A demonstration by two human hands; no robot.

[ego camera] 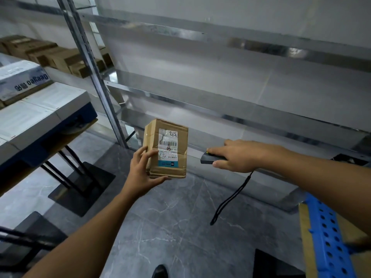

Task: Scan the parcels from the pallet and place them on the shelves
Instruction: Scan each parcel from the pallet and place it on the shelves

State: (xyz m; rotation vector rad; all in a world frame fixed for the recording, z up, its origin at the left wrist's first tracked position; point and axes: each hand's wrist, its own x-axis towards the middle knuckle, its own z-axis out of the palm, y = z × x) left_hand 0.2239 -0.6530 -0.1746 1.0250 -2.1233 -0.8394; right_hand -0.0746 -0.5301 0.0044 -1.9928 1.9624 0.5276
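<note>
A small brown cardboard parcel (152, 141) with a white barcode label (168, 146) facing me is held upright in my left hand (140, 171), fingers on its left side and under its bottom. To its right, my right hand (239, 155) grips a dark handheld scanner (208, 159), thumb on its yellow button, nose pointing left at the parcel. A black wrist strap (230, 199) dangles below the scanner. Metal shelves (220, 91) stand behind the parcel, their levels on this side bare.
Brown boxes (60, 59) sit on the shelf at upper left. A table (60, 141) at left carries white and blue boxes (40, 105). A blue perforated pallet (329, 233) with cardboard lies at lower right. The floor is grey marble tile (170, 217).
</note>
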